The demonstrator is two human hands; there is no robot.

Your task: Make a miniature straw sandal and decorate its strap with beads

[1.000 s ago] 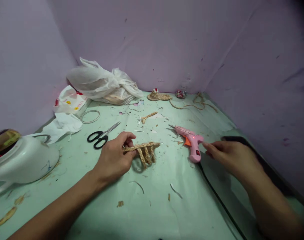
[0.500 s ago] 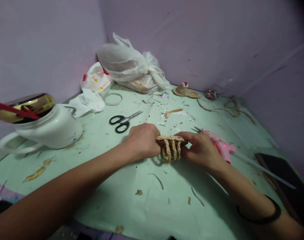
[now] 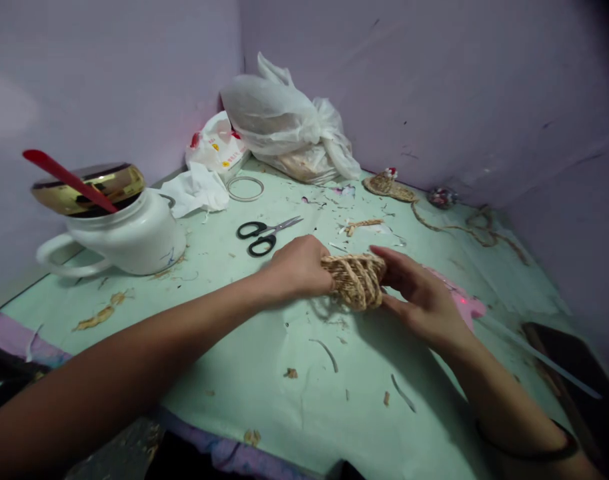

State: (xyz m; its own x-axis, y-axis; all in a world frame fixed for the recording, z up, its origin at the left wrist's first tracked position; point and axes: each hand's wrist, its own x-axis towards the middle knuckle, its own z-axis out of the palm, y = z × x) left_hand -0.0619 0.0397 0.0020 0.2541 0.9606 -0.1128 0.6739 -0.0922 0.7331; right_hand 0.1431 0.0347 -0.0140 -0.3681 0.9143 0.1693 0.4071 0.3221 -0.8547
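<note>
A small woven straw slipper [image 3: 358, 283], an oval coiled sole with braided strands across it, is held above the table between both hands. My left hand [image 3: 301, 267] is closed on its left end, the fingertips hidden behind it. At the right end, my right hand [image 3: 424, 293] has its fingers and thumb around the edge. Just behind the right hand lies a pink glue gun [image 3: 464, 303] with a lit red light, partly hidden. Black-handled scissors [image 3: 265, 235] rest partly opened beyond my left hand. A short braided piece [image 3: 361, 225] lies further back.
A white pot [image 3: 129, 237] with a gold lid and red stick stands left. At the back are a knotted plastic bag [image 3: 294, 127], a metal ring [image 3: 246, 189], a beaded straw slipper [image 3: 389, 185] and loose cord [image 3: 459, 228]. A dark phone-like slab [image 3: 574, 367] lies right.
The straw slipper has been tilted so its strapped face shows more fully. My right hand's fingers have spread somewhat around its end. The whole view has shifted, with things appearing further right.
</note>
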